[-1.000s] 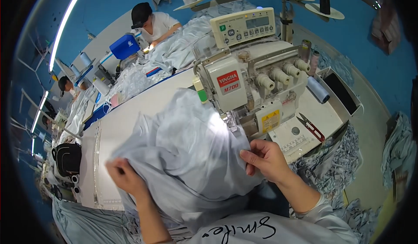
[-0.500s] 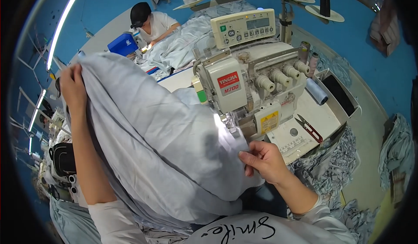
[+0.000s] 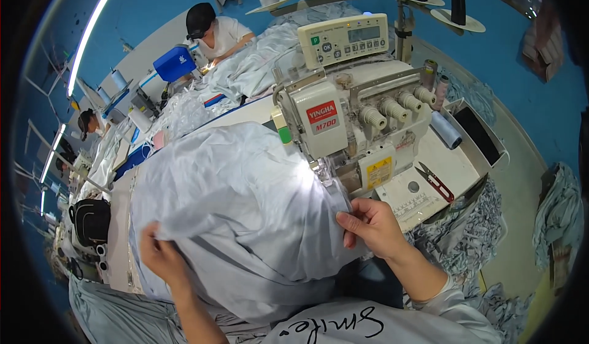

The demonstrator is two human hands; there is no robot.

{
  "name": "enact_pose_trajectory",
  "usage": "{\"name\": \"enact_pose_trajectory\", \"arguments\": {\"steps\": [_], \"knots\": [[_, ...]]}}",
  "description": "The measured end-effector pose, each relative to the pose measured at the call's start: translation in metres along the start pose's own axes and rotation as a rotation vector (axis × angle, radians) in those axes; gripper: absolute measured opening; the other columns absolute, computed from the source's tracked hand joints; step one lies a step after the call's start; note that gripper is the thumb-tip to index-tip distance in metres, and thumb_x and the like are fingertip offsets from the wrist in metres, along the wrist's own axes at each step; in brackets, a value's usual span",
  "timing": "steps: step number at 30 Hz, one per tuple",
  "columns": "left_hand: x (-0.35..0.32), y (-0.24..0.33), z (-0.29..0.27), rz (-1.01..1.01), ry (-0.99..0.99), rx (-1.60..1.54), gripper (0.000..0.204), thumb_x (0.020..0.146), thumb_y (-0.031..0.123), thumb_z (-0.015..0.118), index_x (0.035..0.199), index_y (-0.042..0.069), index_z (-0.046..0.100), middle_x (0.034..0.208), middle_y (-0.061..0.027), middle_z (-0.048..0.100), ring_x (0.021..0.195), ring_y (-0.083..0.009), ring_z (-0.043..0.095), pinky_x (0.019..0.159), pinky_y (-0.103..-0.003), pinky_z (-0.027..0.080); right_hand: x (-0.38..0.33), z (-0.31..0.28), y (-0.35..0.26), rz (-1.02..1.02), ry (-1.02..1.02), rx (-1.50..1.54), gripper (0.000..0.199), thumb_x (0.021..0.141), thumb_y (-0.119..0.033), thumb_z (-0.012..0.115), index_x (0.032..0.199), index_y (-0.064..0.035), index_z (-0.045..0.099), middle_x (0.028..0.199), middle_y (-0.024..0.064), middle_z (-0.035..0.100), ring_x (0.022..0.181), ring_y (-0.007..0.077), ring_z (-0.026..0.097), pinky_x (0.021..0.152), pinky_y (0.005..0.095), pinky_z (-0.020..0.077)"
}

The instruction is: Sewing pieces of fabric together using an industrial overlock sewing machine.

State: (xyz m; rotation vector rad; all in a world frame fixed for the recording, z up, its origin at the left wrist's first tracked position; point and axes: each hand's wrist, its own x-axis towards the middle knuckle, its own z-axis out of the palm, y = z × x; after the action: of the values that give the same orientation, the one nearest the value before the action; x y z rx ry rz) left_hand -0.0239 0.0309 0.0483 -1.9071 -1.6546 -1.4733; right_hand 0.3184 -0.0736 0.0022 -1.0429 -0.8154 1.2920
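My right hand [image 3: 371, 227] pinches the edge of the pale grey cloth [image 3: 245, 178] between thumb and finger, just beside the sewing machine [image 3: 325, 114]. My left hand [image 3: 161, 255], blurred, is at a fold of that cloth near the left edge of the surface [image 3: 122, 215]; I can't tell how firmly it grips. The cloth spreads loosely over the surface's front edge towards me. Red-handled snips [image 3: 437, 184] lie near the right edge. Beyond the far edge, a co-worker [image 3: 222, 37] in white bends over another machine.
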Motion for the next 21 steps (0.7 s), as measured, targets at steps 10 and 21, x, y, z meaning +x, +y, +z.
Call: {"name": "enact_pose_trajectory", "arguments": {"steps": [10, 21], "knots": [[0.214, 0.016, 0.025, 0.311, 0.311, -0.015, 0.019, 0.088, 0.010, 0.051, 0.103, 0.005, 0.061, 0.095, -0.0123, 0.066, 0.083, -0.0232, 0.063, 0.075, -0.032, 0.047, -0.001, 0.000, -0.002, -0.005, 0.012, 0.016, 0.020, 0.086, -0.016, 0.067, 0.078, -0.0016, 0.057, 0.063, 0.0018, 0.057, 0.049, 0.0105, 0.057, 0.047, 0.0221, 0.0460], [-0.061, 0.024, 0.009, 0.087, -0.868, -0.176, 0.044, 0.072, 0.013, 0.074, 0.113, 0.004, 0.061, 0.104, -0.0133, 0.056, 0.101, -0.0238, 0.053, 0.086, -0.033, 0.042, 0.002, -0.002, 0.001, 0.037, 0.018, 0.023, 0.019, 0.086, -0.015, 0.067, 0.077, -0.0017, 0.057, 0.063, 0.0017, 0.058, 0.050, 0.0104, 0.058, 0.048, 0.0221, 0.0466]]}}
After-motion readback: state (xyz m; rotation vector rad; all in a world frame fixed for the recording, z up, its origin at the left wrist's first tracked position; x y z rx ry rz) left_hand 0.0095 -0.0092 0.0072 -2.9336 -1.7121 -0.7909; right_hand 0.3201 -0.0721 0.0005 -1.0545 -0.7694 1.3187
